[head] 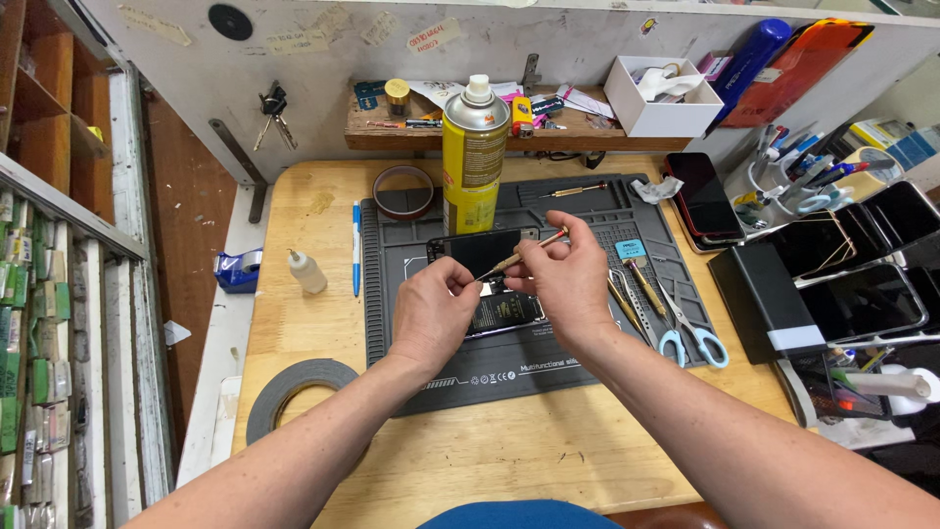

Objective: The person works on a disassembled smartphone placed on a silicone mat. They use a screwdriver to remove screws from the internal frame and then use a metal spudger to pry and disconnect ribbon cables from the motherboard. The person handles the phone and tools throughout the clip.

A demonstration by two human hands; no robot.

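An opened black phone (482, 251) lies on a grey work mat (587, 343) in the middle of the wooden table. My right hand (560, 284) grips a thin brass-coloured screwdriver (524, 257), its tip pointing down-left at the phone's inside. My left hand (434, 312) rests on the phone's left part, fingers pinched near the screwdriver tip; whether it holds a small part I cannot tell. The hands cover most of the phone's lower half.
A yellow spray can (473, 157) stands right behind the phone. Tweezers and blue-handled scissors (690, 333) lie on the mat's right side. A tape roll (294, 387), small glue bottle (306, 271) and blue pen (355, 247) lie left. Several phones (862, 294) and a black box crowd the right.
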